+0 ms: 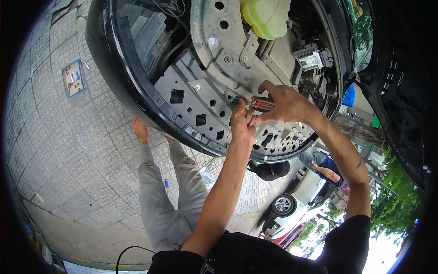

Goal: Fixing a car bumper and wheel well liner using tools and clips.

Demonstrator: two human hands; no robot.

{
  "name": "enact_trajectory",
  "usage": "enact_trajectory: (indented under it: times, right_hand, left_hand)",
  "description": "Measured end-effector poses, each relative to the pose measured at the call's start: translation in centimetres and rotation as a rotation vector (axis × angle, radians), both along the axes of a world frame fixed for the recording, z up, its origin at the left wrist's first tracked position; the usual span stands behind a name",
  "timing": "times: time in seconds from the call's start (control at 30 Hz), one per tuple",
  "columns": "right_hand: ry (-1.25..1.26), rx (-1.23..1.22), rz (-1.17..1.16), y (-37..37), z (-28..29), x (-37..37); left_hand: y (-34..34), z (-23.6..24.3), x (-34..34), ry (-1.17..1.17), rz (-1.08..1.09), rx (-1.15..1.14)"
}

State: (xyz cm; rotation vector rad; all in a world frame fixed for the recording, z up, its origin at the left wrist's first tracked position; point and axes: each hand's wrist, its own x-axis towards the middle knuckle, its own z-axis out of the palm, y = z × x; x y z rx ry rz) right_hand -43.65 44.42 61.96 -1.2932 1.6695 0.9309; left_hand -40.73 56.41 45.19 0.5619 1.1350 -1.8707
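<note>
I am leaning over the open front of a dark car. My right hand is curled round a tool with an orange and dark handle, its thumb and fingers bent about it. Close against the tool's far end is my left hand, its fingertips pinched together; whatever sits between them is too small to make out. Both hands are above the grey perforated panel behind the front bumper. Beyond them lies the dusty metal cross panel.
A yellow-green fluid reservoir stands farther in. On the paving lies a shallow blue-edged tray with small tools; a blue-and-red screwdriver lies by my legs. Another person and a white car are at right, below the raised hood.
</note>
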Motion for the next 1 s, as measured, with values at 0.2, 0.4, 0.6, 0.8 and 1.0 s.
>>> enact_trajectory:
  times: [0.2, 0.4, 0.6, 0.8, 1.0]
  right_hand:
    - [0.004, -0.465, 1.199, 3.4, 0.4, -0.8]
    - [-0.158, -0.408, 0.297, 2.4, -0.9, -1.4]
    - [-0.032, -0.415, 0.49, 3.7, -0.4, -1.1]
    - [0.052, -0.324, 0.769, 4.4, -0.5, -0.7]
    - [-0.166, -0.207, 0.903, 2.1, -1.7, -1.6]
  left_hand:
    - [-0.5, 0.2, 0.0, 0.052, 0.028, 0.033]
    - [-0.2, 0.3, 0.0, 0.062, 0.089, 0.002]
    - [-0.7, 0.4, 0.0, 0.032, -0.001, 0.013]
    - [-0.9, 0.2, 0.2, -0.017, -0.032, 0.009]
    - [0.6, 1.6, 0.8, 0.062, -0.066, -0.155]
